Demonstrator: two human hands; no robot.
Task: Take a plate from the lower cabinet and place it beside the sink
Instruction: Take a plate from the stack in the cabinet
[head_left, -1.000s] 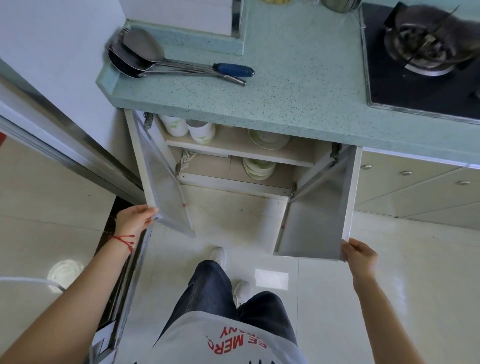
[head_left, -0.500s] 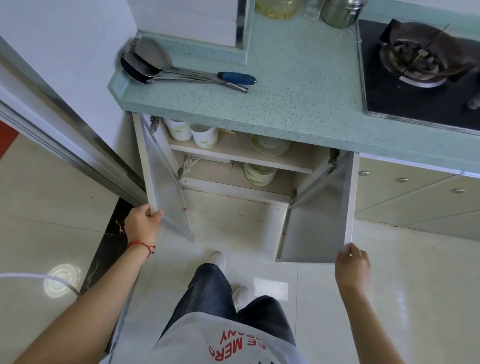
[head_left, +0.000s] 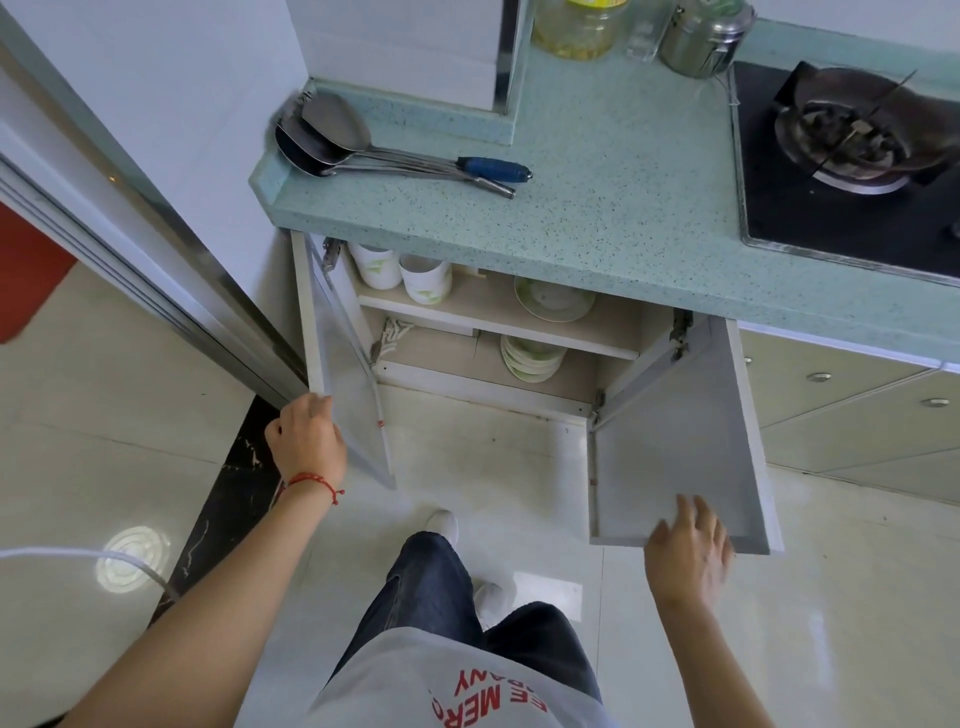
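The lower cabinet (head_left: 498, 317) under the green counter stands with both doors swung out. A single white plate (head_left: 553, 300) with a green rim lies on its upper shelf. A stack of plates (head_left: 531, 357) sits on the lower shelf. My left hand (head_left: 306, 439) grips the bottom corner of the left door (head_left: 345, 374). My right hand (head_left: 688, 553) hovers with fingers spread in front of the bottom edge of the right door (head_left: 675, 441), holding nothing. No sink is in view.
Two white cups (head_left: 402, 270) stand on the upper shelf at left. Metal ladles and spatulas (head_left: 363, 148) lie on the speckled counter (head_left: 597, 182). A gas hob (head_left: 852, 156) sits at right, jars (head_left: 639, 26) at the back. Drawers (head_left: 852, 405) flank the cabinet.
My right hand has let go of the right door's edge and opened its fingers. Both doors have swung wider. The view has dropped closer to the cabinet.
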